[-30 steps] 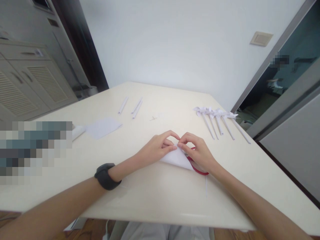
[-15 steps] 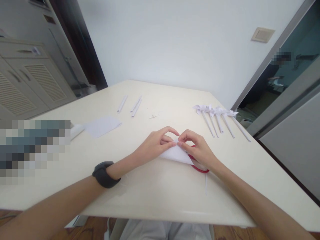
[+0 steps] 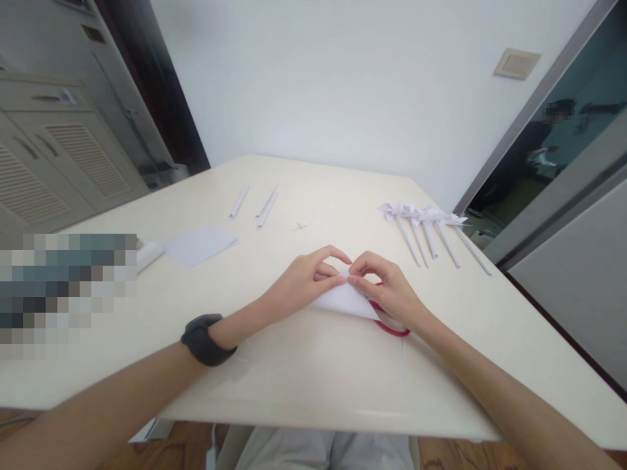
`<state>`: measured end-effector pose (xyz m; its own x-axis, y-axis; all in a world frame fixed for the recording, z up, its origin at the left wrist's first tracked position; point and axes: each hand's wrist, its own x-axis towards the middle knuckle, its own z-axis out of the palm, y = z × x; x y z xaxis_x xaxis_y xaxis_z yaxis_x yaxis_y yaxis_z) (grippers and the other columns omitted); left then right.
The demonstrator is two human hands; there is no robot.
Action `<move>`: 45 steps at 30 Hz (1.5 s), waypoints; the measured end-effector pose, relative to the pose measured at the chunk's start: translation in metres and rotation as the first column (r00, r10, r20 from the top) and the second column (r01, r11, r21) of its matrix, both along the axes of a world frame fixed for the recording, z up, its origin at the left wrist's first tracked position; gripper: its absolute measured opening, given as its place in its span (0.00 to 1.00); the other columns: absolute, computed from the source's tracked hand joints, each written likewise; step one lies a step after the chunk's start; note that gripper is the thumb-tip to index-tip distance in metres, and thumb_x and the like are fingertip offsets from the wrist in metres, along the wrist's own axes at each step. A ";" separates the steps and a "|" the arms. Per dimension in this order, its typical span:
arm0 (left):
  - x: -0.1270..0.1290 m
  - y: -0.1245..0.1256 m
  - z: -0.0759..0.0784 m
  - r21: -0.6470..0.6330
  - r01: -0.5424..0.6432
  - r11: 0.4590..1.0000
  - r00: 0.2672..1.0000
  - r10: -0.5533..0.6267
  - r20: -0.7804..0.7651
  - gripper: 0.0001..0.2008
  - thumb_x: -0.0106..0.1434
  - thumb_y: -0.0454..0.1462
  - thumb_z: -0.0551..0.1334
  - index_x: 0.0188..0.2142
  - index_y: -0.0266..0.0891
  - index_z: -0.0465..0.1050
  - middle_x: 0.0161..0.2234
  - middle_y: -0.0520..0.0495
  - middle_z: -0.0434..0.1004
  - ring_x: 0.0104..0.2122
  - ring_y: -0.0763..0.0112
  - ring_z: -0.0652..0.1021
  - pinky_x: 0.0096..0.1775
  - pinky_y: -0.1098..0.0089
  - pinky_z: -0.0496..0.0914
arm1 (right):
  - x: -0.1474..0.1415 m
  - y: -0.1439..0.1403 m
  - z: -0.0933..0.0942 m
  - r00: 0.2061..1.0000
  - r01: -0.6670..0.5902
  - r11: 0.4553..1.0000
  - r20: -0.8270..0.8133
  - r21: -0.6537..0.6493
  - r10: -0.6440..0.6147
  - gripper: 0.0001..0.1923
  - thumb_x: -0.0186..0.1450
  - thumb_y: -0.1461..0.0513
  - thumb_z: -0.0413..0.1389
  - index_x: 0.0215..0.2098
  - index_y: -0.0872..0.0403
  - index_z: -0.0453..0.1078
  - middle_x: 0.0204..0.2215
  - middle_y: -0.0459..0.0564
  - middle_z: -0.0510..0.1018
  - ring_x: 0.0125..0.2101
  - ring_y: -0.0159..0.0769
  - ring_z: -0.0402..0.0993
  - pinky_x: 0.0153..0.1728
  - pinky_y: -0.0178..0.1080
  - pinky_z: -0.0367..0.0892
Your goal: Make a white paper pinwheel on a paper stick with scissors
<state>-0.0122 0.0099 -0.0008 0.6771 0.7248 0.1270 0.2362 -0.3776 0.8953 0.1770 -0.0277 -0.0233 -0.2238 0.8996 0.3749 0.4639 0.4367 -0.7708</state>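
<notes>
A folded piece of white paper (image 3: 345,301) lies on the table in front of me, with a slanting edge on its right. My left hand (image 3: 318,274) pinches its upper edge between thumb and fingers. Close beside it, my right hand (image 3: 379,281) pinches the same edge, and the two thumb tips nearly meet. Red-handled scissors (image 3: 399,331) lie partly under my right hand and the paper, their blades hidden. The exact fold between my fingertips is covered by them.
Several paper pinwheels (image 3: 424,215) on rolled sticks lie at the right. Rolled paper tubes (image 3: 240,201) rest at the back left, near a stack of white sheets (image 3: 202,247). Small scraps (image 3: 302,226) lie mid-table. A person (image 3: 533,140) is beyond the doorway.
My hands hold the paper in almost the same place. The whole view has shifted very slightly; nothing has been let go or picked up.
</notes>
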 end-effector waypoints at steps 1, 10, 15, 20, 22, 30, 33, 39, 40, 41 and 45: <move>0.000 0.001 -0.001 0.005 0.002 1.000 1.000 -0.002 -0.001 0.11 0.63 0.40 0.57 0.45 0.41 0.66 0.27 0.52 0.77 0.28 0.72 0.74 0.27 0.76 0.60 | 0.000 0.000 0.000 1.000 -0.001 1.000 0.006 0.004 0.001 0.03 0.64 0.63 0.53 0.31 0.52 0.67 0.33 0.44 0.72 0.35 0.31 0.68 0.37 0.36 0.63; 0.000 0.003 -0.009 0.052 0.032 0.998 0.999 -0.031 -0.034 0.14 0.61 0.38 0.58 0.48 0.43 0.65 0.25 0.54 0.76 0.22 0.74 0.69 0.25 0.76 0.57 | 0.003 -0.001 0.004 0.990 -0.046 0.999 0.137 0.009 0.044 0.06 0.64 0.62 0.52 0.29 0.53 0.67 0.30 0.45 0.72 0.32 0.32 0.68 0.34 0.36 0.62; -0.002 0.006 -0.011 0.043 0.110 0.993 0.993 -0.108 -0.051 0.25 0.59 0.39 0.61 0.56 0.45 0.59 0.24 0.55 0.77 0.20 0.76 0.67 0.24 0.76 0.57 | 0.003 -0.004 0.009 0.955 -0.150 0.988 0.254 -0.035 0.154 0.09 0.64 0.62 0.51 0.26 0.53 0.66 0.25 0.44 0.71 0.28 0.31 0.66 0.30 0.35 0.59; -0.004 0.006 -0.013 -0.003 0.217 0.976 0.973 -0.217 -0.082 0.30 0.61 0.39 0.60 0.61 0.45 0.52 0.29 0.50 0.80 0.29 0.70 0.77 0.30 0.74 0.65 | 0.002 -0.004 0.007 0.918 -0.212 0.972 0.319 -0.104 0.234 0.11 0.64 0.63 0.49 0.23 0.54 0.63 0.20 0.42 0.65 0.22 0.29 0.58 0.24 0.34 0.54; -0.004 0.005 -0.013 -0.034 0.247 0.968 0.964 -0.249 -0.090 0.31 0.61 0.38 0.60 0.61 0.45 0.51 0.31 0.49 0.80 0.31 0.69 0.78 0.33 0.73 0.67 | 0.002 -0.004 0.005 0.901 -0.245 0.959 0.334 -0.140 0.279 0.12 0.64 0.63 0.48 0.23 0.54 0.62 0.19 0.42 0.64 0.21 0.29 0.57 0.23 0.34 0.53; -0.004 0.005 -0.014 -0.135 0.345 0.929 0.927 -0.360 -0.108 0.34 0.58 0.33 0.61 0.62 0.44 0.51 0.30 0.50 0.80 0.33 0.69 0.77 0.37 0.72 0.67 | 0.002 -0.006 0.004 0.835 -0.371 0.902 0.346 -0.220 0.427 0.14 0.63 0.65 0.47 0.19 0.53 0.57 0.17 0.39 0.57 0.18 0.26 0.50 0.19 0.33 0.48; -0.004 0.006 -0.013 -0.193 0.362 0.912 0.915 -0.387 -0.110 0.33 0.58 0.34 0.61 0.62 0.45 0.52 0.29 0.50 0.79 0.31 0.69 0.77 0.33 0.74 0.66 | 0.001 -0.007 0.005 0.832 -0.392 0.898 0.341 -0.200 0.438 0.14 0.63 0.66 0.47 0.20 0.53 0.58 0.17 0.39 0.57 0.18 0.26 0.52 0.19 0.33 0.49; -0.011 0.015 -0.005 -0.266 0.321 0.909 0.938 -0.345 -0.045 0.31 0.57 0.36 0.63 0.59 0.46 0.58 0.28 0.52 0.78 0.28 0.72 0.75 0.31 0.74 0.65 | 0.005 -0.006 0.013 0.874 -0.349 0.933 0.330 -0.086 0.358 0.14 0.64 0.65 0.47 0.20 0.53 0.55 0.19 0.41 0.61 0.21 0.27 0.56 0.24 0.33 0.54; -0.012 0.017 -0.003 -0.283 0.306 0.909 0.945 -0.327 -0.029 0.31 0.56 0.36 0.64 0.58 0.46 0.59 0.28 0.52 0.78 0.27 0.72 0.74 0.30 0.75 0.64 | 0.006 -0.006 0.015 0.882 -0.337 0.939 0.329 -0.063 0.339 0.15 0.65 0.64 0.47 0.20 0.53 0.55 0.19 0.41 0.61 0.22 0.28 0.57 0.25 0.33 0.55; -0.013 0.018 -0.001 -0.296 0.287 0.911 0.953 -0.304 -0.011 0.30 0.56 0.35 0.64 0.57 0.46 0.60 0.27 0.52 0.78 0.26 0.73 0.74 0.30 0.75 0.63 | 0.007 -0.007 0.016 0.889 -0.325 0.945 0.327 -0.040 0.320 0.15 0.65 0.64 0.47 0.20 0.53 0.55 0.19 0.41 0.61 0.22 0.28 0.57 0.26 0.33 0.55; -0.012 0.020 0.003 -0.332 0.179 0.926 0.984 -0.161 0.081 0.25 0.54 0.33 0.66 0.52 0.42 0.67 0.23 0.56 0.74 0.25 0.76 0.72 0.30 0.75 0.62 | 0.010 -0.009 0.018 0.918 -0.261 0.964 0.324 0.058 0.230 0.16 0.67 0.63 0.46 0.20 0.52 0.56 0.20 0.43 0.62 0.23 0.30 0.59 0.27 0.35 0.56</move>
